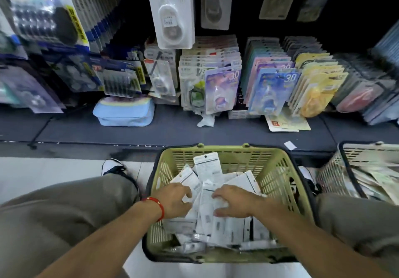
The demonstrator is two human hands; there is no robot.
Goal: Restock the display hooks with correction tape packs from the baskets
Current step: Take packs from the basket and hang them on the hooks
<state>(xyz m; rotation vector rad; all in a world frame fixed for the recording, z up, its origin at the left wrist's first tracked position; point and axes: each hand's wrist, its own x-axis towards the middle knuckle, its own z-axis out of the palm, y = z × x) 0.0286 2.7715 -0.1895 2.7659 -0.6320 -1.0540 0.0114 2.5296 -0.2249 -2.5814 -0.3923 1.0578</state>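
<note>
Both my hands are down in the green basket (272, 169), left hand (172, 201) and right hand (234, 202) with fingers curled over the loose white packs (208, 165), which lie directly underneath pointing mostly away from me, so either hand can grab.

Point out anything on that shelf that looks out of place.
A flat pack lies loose on the shelf below the yellow row, a crumpled white scrap sits beside it, and a blue pouch rests among hanging stock.
</note>
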